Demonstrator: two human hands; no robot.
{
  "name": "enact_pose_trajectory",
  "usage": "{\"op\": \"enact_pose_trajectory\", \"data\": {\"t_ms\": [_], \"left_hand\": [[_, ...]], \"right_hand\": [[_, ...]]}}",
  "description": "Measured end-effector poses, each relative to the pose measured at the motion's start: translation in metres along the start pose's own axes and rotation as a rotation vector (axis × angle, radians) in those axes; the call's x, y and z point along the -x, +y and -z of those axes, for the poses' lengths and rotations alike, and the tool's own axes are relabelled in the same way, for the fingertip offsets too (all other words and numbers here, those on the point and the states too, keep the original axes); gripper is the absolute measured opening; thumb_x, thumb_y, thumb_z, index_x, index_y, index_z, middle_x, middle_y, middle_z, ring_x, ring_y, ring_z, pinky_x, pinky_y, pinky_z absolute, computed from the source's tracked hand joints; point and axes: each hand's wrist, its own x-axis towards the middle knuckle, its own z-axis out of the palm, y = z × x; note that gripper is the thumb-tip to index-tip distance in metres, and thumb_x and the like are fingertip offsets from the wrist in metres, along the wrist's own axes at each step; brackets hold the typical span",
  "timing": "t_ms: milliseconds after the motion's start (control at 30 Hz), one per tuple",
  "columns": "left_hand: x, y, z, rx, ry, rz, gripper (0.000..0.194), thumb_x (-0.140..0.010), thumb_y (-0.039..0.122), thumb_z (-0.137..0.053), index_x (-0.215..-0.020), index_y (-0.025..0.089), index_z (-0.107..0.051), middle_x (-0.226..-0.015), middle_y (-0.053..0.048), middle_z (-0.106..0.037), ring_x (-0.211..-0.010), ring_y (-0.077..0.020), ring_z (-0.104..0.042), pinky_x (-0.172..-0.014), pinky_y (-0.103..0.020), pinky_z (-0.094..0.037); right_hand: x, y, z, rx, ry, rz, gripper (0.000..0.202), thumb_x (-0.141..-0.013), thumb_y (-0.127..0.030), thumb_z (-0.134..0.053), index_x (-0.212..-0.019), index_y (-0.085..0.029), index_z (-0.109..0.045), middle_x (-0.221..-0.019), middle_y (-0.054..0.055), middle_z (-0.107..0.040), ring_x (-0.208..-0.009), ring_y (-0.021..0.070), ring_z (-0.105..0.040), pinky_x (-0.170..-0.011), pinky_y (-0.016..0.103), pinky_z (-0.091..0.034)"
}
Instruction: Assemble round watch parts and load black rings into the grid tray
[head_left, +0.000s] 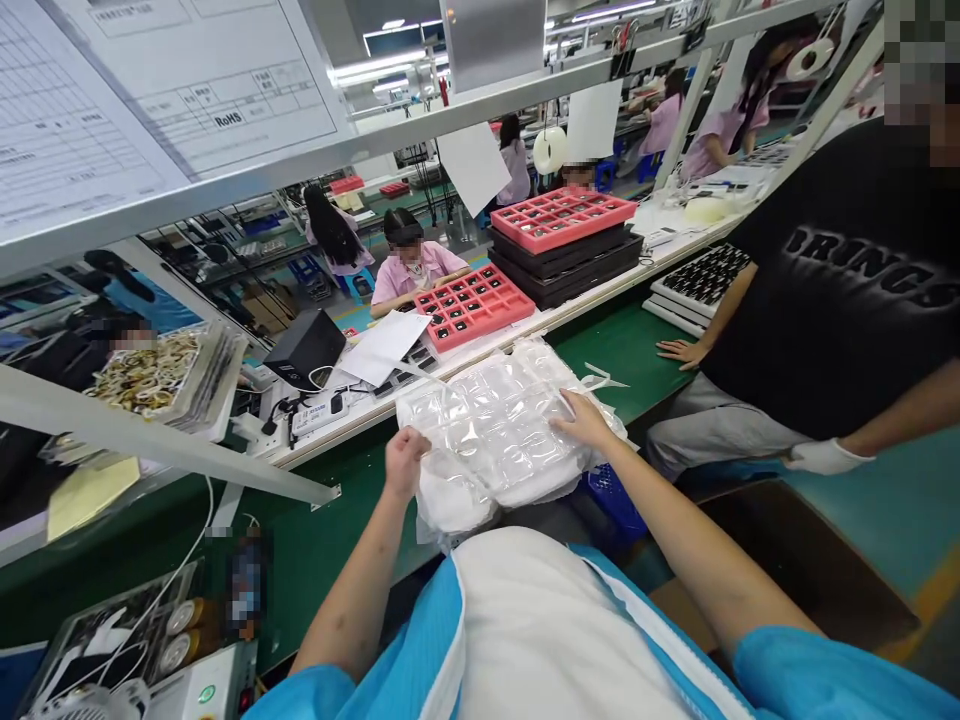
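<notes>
At the far left, just above 9 o'clock from the clear plastic pack, there stands a stack of trays with yellowish parts inside. A yellow sheet lies slightly below 9 o'clock, and two brown cylinders lie at 8 o'clock. Nearer, between 9 and 10 o'clock, is a black box; beside it, at 10 o'clock, is a white paper.

The left hand is close to 9 o'clock. Its fingers are curled together and pinch the left edge of the pack. The pack itself lies in front of the body, over the green counter, close to its near edge. Its surface is shiny and divided into square pockets.

Between 11 and 12 o'clock, a red tray carries small dark pieces in its compartments. Between 12 and 1 o'clock stands a pile of black trays, with another red tray on top.

The right hand is at 3 o'clock, with its fingers spread on the pack's surface. A blue basket is lower, at 4 o'clock. Between 2 and 3 o'clock, a co-worker's hand rests on the counter, near some white trays.
</notes>
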Motion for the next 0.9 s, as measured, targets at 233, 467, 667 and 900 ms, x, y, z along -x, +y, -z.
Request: {"op": "enact_pose_trajectory", "data": {"t_ms": [233, 467, 667, 900], "left_hand": [[0.045, 0.073, 0.061, -0.143, -0.188, 0.033, 0.051, -0.07, 0.054, -0.091, -0.063, 0.019, -0.055, -0.056, 0.003, -0.048, -0.056, -0.0109, -0.041, -0.059, -0.025, -0.034], [0.083, 0.051, 0.046, -0.456, -0.211, 0.188, 0.063, -0.082, 0.08, -0.064, -0.064, 0.02, -0.052, -0.054, 0.003, -0.045, -0.053, -0.0124, -0.036, -0.056, -0.027, -0.028], [0.105, 0.016, 0.04, -0.903, -0.295, 0.275, 0.053, -0.1, 0.062, -0.045, -0.072, 0.02, -0.061, -0.07, -0.004, -0.059, -0.069, -0.0199, -0.055, -0.068, -0.032, -0.038], [0.098, 0.037, 0.019, -0.639, -0.3, 0.243, 0.041, -0.083, 0.054, -0.074, -0.068, 0.02, -0.056, -0.068, -0.001, -0.056, -0.068, -0.0163, -0.048, -0.067, -0.029, -0.039]], "right_hand": [[-0.041, -0.002, 0.007, -0.131, 0.229, -0.119, 0.018, -0.083, -0.026, -0.058, -0.092, -0.017, -0.071, -0.098, 0.015, -0.077, -0.1, 0.0309, -0.069, -0.095, 0.044, -0.052], [-0.037, 0.001, 0.064, -0.548, 0.312, -0.075, 0.033, -0.07, -0.034, -0.071, -0.099, -0.019, -0.064, -0.067, 0.0, -0.068, -0.06, 0.0166, -0.057, -0.059, 0.029, -0.044], [0.049, 0.099, 0.081, -0.956, 0.603, -0.381, 0.047, -0.05, -0.052, -0.088, -0.077, -0.021, -0.066, -0.051, -0.005, -0.052, -0.041, 0.0093, -0.035, -0.041, 0.025, -0.027], [0.146, 0.164, -0.02, -0.481, 0.249, -0.633, 0.054, -0.056, -0.076, -0.063, -0.039, -0.025, -0.055, -0.039, 0.006, -0.051, -0.038, 0.0251, -0.052, -0.039, 0.037, -0.039]]}}
